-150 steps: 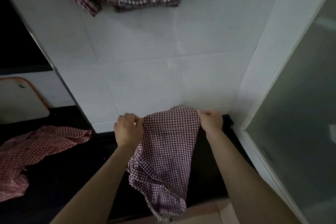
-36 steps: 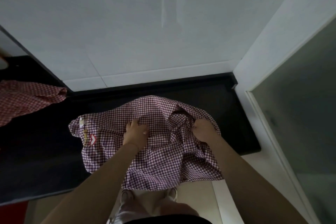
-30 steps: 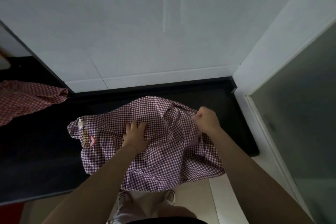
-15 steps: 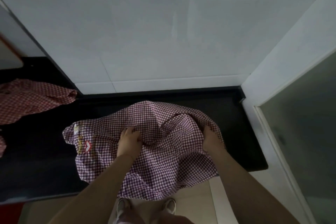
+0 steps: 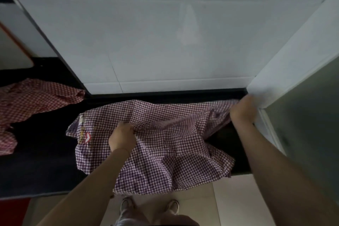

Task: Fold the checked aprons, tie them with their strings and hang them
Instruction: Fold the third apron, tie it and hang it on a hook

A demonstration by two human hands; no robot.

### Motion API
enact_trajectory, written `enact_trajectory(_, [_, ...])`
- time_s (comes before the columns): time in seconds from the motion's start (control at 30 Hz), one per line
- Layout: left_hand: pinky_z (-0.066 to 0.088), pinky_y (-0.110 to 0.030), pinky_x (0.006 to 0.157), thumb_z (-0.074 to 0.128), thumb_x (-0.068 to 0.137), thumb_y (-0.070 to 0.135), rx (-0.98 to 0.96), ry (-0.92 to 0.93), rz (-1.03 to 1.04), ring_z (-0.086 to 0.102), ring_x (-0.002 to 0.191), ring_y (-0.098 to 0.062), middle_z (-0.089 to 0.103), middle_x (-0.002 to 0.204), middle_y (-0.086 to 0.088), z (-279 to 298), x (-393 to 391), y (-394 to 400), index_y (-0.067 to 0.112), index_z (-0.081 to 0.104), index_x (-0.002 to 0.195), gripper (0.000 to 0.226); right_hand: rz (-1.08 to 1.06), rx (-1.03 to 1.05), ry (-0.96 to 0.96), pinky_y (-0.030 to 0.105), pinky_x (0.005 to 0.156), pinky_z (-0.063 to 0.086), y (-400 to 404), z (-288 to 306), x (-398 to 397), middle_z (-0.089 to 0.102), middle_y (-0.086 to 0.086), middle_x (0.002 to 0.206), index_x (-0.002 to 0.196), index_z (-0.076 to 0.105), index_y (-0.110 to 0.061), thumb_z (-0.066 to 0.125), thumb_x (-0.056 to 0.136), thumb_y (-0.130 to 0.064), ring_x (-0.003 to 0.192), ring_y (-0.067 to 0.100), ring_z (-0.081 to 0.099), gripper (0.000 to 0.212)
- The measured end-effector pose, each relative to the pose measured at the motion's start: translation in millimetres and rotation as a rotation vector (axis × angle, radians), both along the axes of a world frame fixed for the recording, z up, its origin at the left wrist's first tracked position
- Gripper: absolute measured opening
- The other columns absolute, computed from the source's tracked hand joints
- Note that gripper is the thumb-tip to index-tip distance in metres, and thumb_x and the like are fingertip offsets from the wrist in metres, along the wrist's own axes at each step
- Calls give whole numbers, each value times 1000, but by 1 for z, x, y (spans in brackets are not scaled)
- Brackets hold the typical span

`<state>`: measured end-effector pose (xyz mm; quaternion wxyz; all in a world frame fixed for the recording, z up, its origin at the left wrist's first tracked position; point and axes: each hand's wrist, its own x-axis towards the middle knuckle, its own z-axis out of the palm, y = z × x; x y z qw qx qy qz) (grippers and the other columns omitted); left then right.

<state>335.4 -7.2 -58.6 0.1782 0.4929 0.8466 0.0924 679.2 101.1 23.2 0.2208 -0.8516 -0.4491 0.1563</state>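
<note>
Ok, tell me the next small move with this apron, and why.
Probably draw the right hand further right and lay the cloth flat: the apron is still rumpled on the black counter, the left hand gripping its middle.

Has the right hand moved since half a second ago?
Yes. The right hand, gripping the purple checked apron, has gone out to the right, from mid-counter to the white wall corner, stretching the cloth.

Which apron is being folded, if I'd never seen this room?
Find the black countertop below the white tiled wall. The purple-checked apron lies spread at its right end, gripped by both hands. The other apron, redder, lies crumpled and untouched to the left.
</note>
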Motion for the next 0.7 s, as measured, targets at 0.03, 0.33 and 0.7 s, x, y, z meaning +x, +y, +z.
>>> enact_trajectory(0.03, [42,-34,61,46,94,11,70,-25,20,55,82,-21,55,106,-5,1,2,2,12,65,90,19,10,100,33,41,112,33,9,9,1,37,29,149,147,26,5,45,94,1,137,41,39,57])
enact_trajectory(0.33, [16,-61,115,50,87,68,-351,-30,-454,-3,150,-32,-2,164,1,-29,24,-18,40,7,155,86,843,-89,-136,36,84,49,-54,-60,-71,61,0,104,106,59,-17,64,89,-39,98,22,59,28])
enact_trajectory(0.7, [33,-44,103,43,96,37,-276,190,-334,47,120,-22,53,131,0,-9,38,-6,20,52,127,37,797,-746,-294,37,109,40,-44,-71,-49,54,10,134,135,53,-10,56,97,-36,120,26,52,46])
